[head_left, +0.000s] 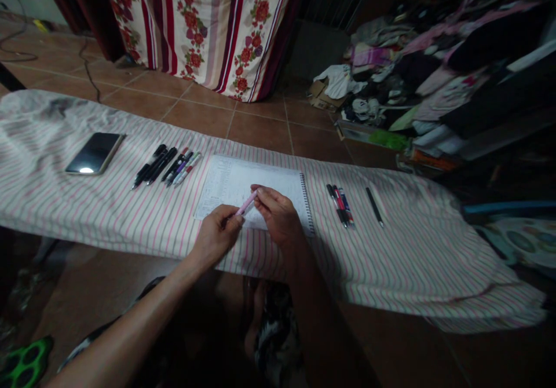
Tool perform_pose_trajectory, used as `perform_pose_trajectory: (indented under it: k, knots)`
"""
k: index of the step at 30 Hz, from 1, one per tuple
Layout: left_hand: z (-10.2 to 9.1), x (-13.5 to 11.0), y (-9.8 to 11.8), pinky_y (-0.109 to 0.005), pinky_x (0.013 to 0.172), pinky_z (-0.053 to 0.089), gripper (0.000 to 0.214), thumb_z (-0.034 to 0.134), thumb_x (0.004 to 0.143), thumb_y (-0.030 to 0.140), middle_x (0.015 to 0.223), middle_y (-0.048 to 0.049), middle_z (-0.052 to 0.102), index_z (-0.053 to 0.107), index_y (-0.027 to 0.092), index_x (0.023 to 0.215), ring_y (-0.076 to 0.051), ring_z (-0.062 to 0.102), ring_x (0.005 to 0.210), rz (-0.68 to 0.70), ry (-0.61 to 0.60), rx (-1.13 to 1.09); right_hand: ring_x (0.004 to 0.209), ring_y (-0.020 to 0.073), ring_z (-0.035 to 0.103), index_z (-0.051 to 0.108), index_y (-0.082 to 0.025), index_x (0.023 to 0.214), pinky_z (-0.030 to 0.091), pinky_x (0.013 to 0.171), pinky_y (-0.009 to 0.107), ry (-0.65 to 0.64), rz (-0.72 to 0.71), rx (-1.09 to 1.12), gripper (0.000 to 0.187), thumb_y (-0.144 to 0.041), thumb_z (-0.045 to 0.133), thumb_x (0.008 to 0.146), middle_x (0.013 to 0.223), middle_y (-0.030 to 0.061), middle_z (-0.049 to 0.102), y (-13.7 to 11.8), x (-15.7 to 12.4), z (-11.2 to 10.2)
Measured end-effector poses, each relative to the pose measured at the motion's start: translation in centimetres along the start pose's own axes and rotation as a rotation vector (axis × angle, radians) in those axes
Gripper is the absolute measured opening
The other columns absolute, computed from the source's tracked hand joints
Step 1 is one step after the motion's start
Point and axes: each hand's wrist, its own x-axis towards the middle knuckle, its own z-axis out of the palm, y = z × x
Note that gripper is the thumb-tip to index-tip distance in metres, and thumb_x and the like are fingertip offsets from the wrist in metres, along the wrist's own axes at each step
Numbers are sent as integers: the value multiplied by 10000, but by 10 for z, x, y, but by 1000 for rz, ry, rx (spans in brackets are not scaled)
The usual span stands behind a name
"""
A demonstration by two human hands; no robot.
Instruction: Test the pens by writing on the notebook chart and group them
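A pink pen (pixel 247 202) is held slanted between my two hands, over a spiral notebook (pixel 264 174) with writing on its page. My left hand (pixel 218 231) grips the pen's lower left end, its fingers closed round it. At the upper right end, the thumb and fingers of my right hand (pixel 278 211) pinch the pen. Whether the pen has a cap cannot be made out. Left of the notebook lies a group of several pens (pixel 167 167). To its right are a few pens side by side (pixel 341 205) and a single black pen (pixel 374 207).
A striped cloth (pixel 391 260) covers the long, narrow surface under everything. A phone (pixel 94 153) lies toward its left end. Beyond are a tiled floor (pixel 260 126), a floral curtain (pixel 204 29) and a heap of clothes (pixel 434 69) at the right.
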Motion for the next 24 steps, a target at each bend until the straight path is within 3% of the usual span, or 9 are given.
perform_pose_trajectory:
  k: [6, 14, 21, 24]
  knots:
    - [0, -1, -3, -282, 675, 453, 290, 555, 786, 371, 784, -56, 652, 654, 146, 941, -160, 589, 714, -71, -4, -70, 693, 98, 493, 727, -201, 799, 432, 737, 249, -25, 3, 5, 227, -334, 738, 615, 769, 5, 620, 4, 3, -1]
    - [0, -5, 3, -210, 513, 379, 354, 563, 778, 435, 635, 2, 552, 612, 123, 937, -95, 502, 547, -218, -128, -357, 713, 111, 508, 732, -198, 799, 438, 749, 261, -37, 16, -16, 233, -338, 743, 613, 789, 19, 637, 6, 4, 3]
    - [-5, -6, 4, -200, 437, 342, 350, 542, 783, 455, 567, 15, 536, 627, 130, 883, -76, 438, 436, -200, -111, -239, 717, 116, 520, 723, -191, 764, 428, 754, 272, -26, -5, -55, 228, -359, 735, 610, 746, 8, 630, 7, 4, 4]
    - [-6, -7, -1, -208, 458, 373, 356, 533, 790, 452, 599, 0, 565, 652, 135, 899, -94, 479, 477, -166, -58, -184, 729, 121, 529, 722, -197, 757, 422, 764, 274, -1, -51, -98, 218, -359, 731, 613, 727, 0, 630, 11, 6, 5]
